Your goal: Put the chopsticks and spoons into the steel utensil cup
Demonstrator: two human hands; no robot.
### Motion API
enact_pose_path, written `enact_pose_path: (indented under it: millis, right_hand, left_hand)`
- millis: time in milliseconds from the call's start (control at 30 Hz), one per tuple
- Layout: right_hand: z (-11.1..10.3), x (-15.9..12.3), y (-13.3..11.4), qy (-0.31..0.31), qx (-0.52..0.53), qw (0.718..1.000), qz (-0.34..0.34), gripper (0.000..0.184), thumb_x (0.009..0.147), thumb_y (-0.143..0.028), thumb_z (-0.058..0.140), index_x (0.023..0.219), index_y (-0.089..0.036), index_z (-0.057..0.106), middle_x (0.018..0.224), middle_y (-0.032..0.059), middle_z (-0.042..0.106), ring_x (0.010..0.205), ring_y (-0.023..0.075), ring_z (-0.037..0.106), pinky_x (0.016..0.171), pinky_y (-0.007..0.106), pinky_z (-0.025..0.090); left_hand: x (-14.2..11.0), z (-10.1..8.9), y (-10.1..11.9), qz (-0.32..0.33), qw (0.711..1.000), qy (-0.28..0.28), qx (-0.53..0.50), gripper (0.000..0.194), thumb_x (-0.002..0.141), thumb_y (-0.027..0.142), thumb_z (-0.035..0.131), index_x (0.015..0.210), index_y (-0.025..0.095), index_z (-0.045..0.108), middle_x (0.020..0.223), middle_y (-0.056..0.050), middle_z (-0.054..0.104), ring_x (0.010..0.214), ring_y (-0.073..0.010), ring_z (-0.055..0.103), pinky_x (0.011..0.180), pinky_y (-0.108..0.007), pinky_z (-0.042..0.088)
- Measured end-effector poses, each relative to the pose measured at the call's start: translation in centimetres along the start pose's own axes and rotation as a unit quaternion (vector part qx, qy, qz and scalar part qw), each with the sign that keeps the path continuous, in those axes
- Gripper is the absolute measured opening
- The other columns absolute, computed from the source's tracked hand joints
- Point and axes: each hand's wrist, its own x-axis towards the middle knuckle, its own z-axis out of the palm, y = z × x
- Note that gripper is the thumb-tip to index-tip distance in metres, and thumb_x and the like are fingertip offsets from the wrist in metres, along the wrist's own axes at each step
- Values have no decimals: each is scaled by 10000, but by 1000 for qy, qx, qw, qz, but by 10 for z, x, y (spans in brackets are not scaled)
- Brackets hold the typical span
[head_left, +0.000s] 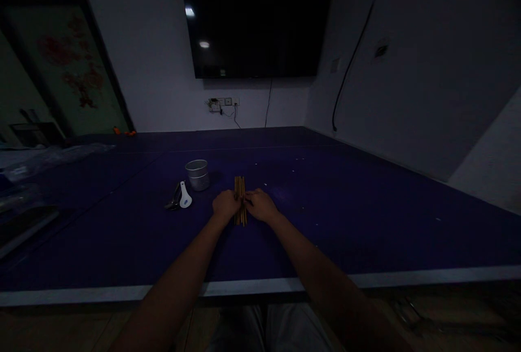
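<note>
A bundle of thin sticks (240, 218) is lying twelve-to-six on the table (163, 249), seeming light, stiff and apt to roll apart, so the left hand (225, 205) and right hand (261, 205) are gripping its middle, a cup (198, 176) standing at ten o'clock.

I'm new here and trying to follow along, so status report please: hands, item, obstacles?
Both hands, left and right, on bundle of thin sticks. Metal cup and white spoon off left, clear of hands.

Both hands' fingers (237, 198) around bundled sticks (240, 216)
</note>
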Motion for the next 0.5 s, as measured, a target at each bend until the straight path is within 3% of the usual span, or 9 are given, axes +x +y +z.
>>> enact_pose_path:
  millis: [500]
  right_hand:
    - [1,0,0,12,-4,1000,-1,315,891,-267,395,1074,-183,637,1132,68,628,1030,205,531,890,299,365]
  left_hand:
    - [1,1,1,4,1000,-3,-5,390,846,448,415,1034,215,664,1025,-115,677,982,-240,627,772,-292,484]
